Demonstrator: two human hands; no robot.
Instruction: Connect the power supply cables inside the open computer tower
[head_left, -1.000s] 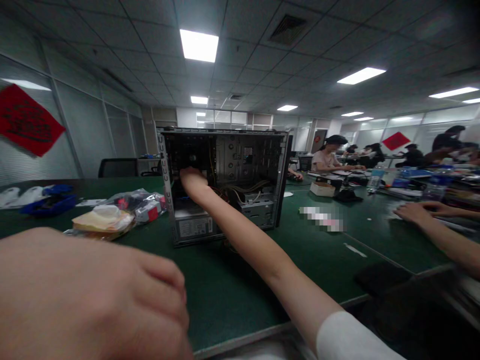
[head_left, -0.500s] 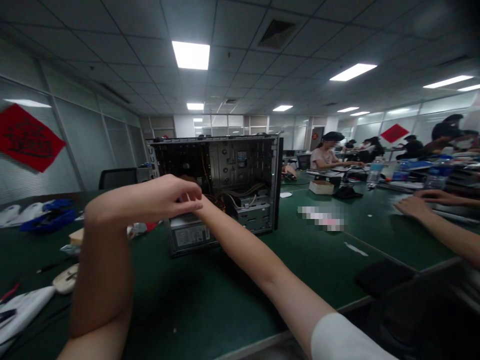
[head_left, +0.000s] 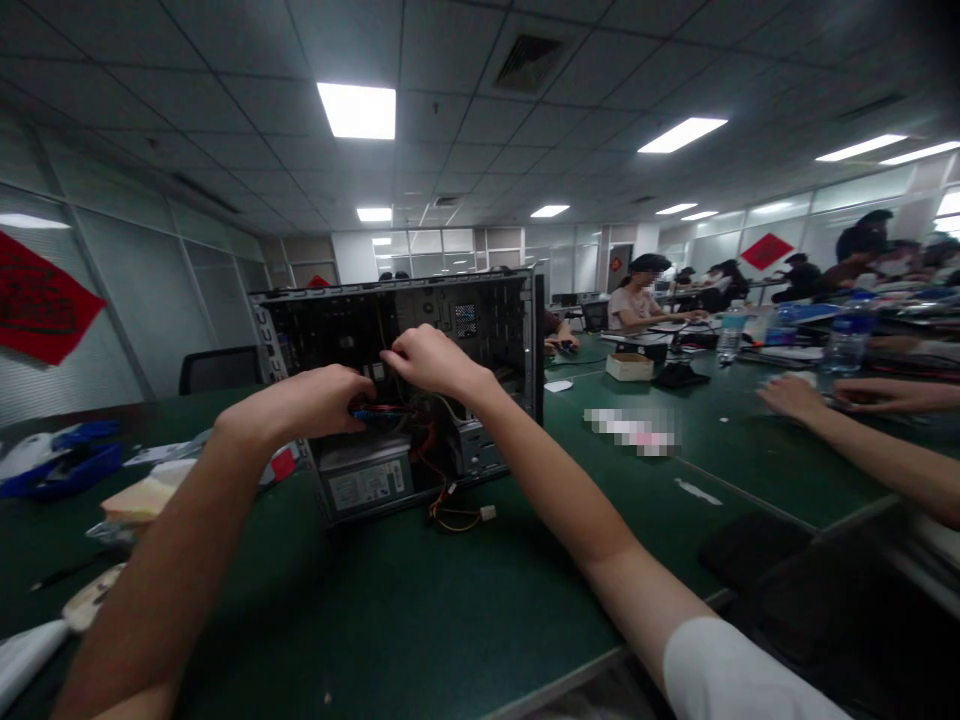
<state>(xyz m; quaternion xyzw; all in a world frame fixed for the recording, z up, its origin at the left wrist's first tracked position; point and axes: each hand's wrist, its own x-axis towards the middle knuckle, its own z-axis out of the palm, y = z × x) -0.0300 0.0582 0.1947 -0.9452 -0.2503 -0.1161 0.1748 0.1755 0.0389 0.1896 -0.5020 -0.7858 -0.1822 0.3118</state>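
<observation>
An open computer case (head_left: 536, 350) stands upright on the green table (head_left: 420, 600), its inside facing me. My left hand (head_left: 322, 400) reaches into the case above the power supply (head_left: 367, 485), its fingers closed around a bundle of cables (head_left: 386, 408). My right hand (head_left: 431, 358) is higher and further right inside the case, its fingers pinched together near a small pale connector (head_left: 377, 370). What the right fingertips hold, if anything, is hidden. Loose wires with a white plug (head_left: 487, 513) hang from the case onto the table.
On the left lie a blue tray (head_left: 60, 470), a yellow packet (head_left: 142, 495) and a pale computer mouse (head_left: 91, 597). To the right are a small box (head_left: 628, 367), a water bottle (head_left: 731, 330) and another person's hands (head_left: 795, 398). A seated person (head_left: 645, 295) works further back.
My left hand has come from the near foreground into the case and closed on the cables. My right hand has shifted slightly right and up. Loose wires now show in front.
</observation>
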